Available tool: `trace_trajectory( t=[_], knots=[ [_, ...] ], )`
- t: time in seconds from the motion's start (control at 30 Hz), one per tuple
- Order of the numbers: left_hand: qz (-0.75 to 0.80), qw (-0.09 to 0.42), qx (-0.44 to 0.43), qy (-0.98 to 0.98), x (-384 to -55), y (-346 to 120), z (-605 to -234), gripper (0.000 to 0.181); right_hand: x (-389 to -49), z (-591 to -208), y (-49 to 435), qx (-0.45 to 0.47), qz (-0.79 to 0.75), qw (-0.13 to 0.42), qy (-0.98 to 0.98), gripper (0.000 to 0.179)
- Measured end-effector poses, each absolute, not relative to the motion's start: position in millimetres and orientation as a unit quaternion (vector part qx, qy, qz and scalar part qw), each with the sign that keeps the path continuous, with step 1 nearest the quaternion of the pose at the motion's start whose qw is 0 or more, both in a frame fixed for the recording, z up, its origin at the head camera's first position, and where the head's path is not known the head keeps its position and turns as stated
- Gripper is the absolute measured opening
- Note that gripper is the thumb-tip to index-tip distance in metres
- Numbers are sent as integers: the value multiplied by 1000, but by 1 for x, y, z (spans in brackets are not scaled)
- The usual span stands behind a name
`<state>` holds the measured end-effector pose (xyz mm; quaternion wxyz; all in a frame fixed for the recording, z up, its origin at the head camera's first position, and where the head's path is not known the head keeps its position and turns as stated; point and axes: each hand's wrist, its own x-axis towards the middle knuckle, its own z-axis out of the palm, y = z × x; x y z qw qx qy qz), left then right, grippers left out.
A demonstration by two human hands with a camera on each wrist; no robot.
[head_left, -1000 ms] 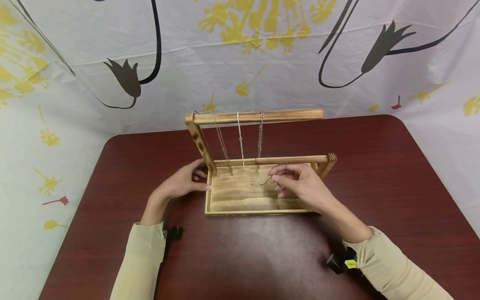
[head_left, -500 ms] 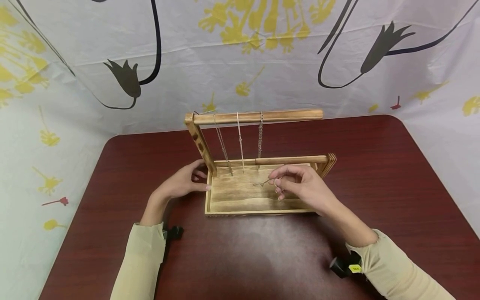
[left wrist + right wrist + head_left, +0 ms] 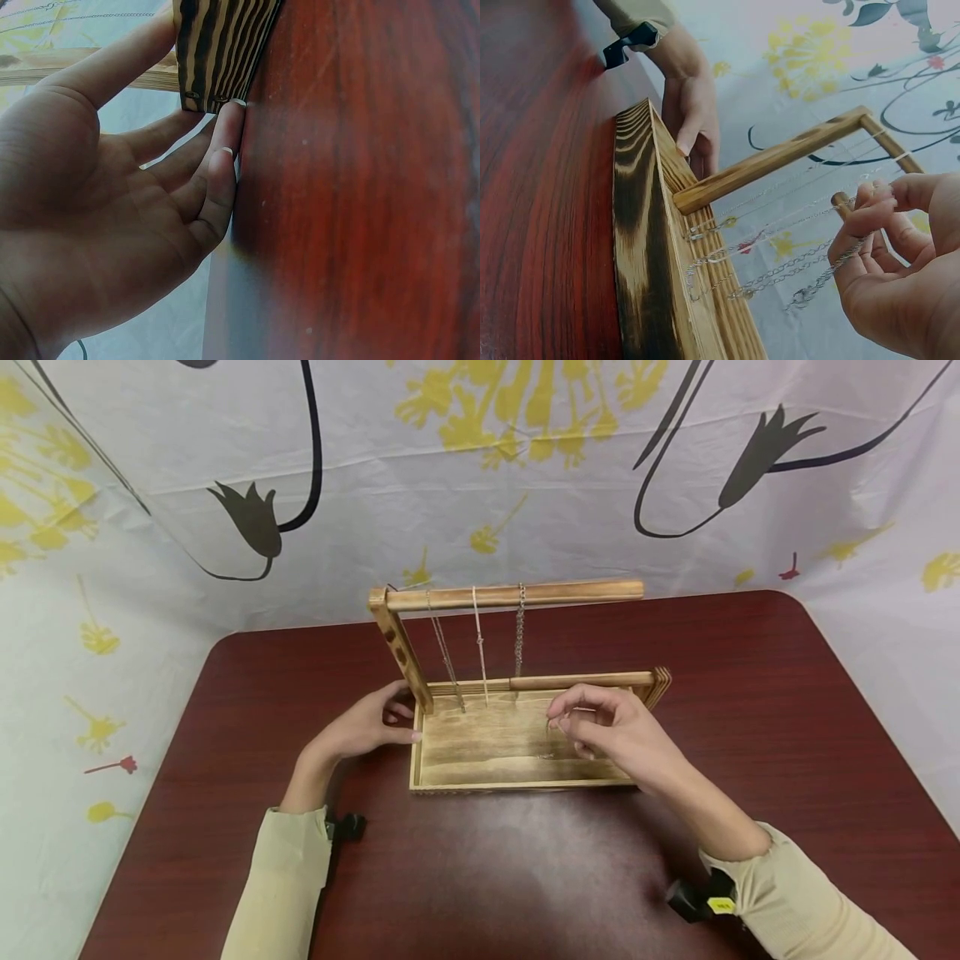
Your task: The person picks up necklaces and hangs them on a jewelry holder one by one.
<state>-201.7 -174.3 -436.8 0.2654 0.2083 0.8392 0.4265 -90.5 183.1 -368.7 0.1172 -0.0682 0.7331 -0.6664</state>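
A wooden jewelry stand (image 3: 480, 768) has a shallow tray base and an upper bar. My left hand (image 3: 369, 720) holds its left end, thumb on the tray's rim and fingers around the back corner. In the right wrist view, my right hand (image 3: 900, 262) pinches a silver chain (image 3: 826, 279) that trails from the fingers, a small clasp at its end. From the head, my right hand (image 3: 611, 727) is over the tray's right half, with little of the chain showing. On the upper bar (image 3: 585, 592) hang a thin chain (image 3: 444, 652), a pale strand (image 3: 480, 647) and a thicker chain (image 3: 519, 631).
A lower wooden bar (image 3: 585, 680) runs along the back of the stand to a short right post (image 3: 660, 685). The stand sits on a dark red table (image 3: 525, 877). Behind it hangs a white cloth (image 3: 360, 510) with flower prints.
My right hand has shifted slightly to the right. The chain that stuck out left of its fingertips now shows close under them. The left hand has stayed in place on the stand.
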Motion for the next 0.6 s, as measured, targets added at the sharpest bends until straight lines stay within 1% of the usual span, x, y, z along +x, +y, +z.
trace_trajectory(
  t=[0.2, 0.6],
  knots=[
    [425, 267, 208, 839, -201, -174, -436, 91, -89, -361, 184, -69, -646, 103, 753, 18],
    [427, 266, 204, 840, -201, -174, -435, 91, -84, -342, 195, -100, -637, 70, 761, 8]
  ],
)
